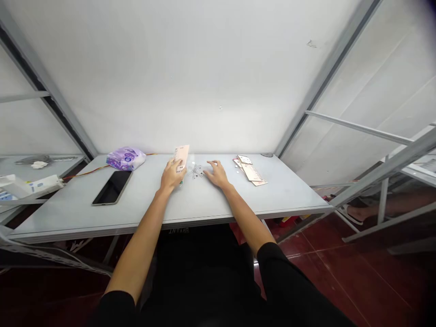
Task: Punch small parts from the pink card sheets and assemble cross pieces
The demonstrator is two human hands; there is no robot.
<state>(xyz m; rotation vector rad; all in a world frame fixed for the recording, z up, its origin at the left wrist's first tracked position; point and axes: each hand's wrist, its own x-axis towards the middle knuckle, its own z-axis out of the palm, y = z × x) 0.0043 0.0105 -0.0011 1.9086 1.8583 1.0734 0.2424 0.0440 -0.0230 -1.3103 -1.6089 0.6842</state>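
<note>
Here, a grey table (204,204) stands against a white wall (204,68), framed by metal struts (51,91). The left hand (172,175), grip clenched, holds an upright card (181,156); the right hand (218,174) lies released, flat beside small parts (197,171).

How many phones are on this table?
1. The phone lies screen-up on the left of the table, nearer than the purple packet, left of the left hand holding a tan sheet. None seems hidden.
</note>
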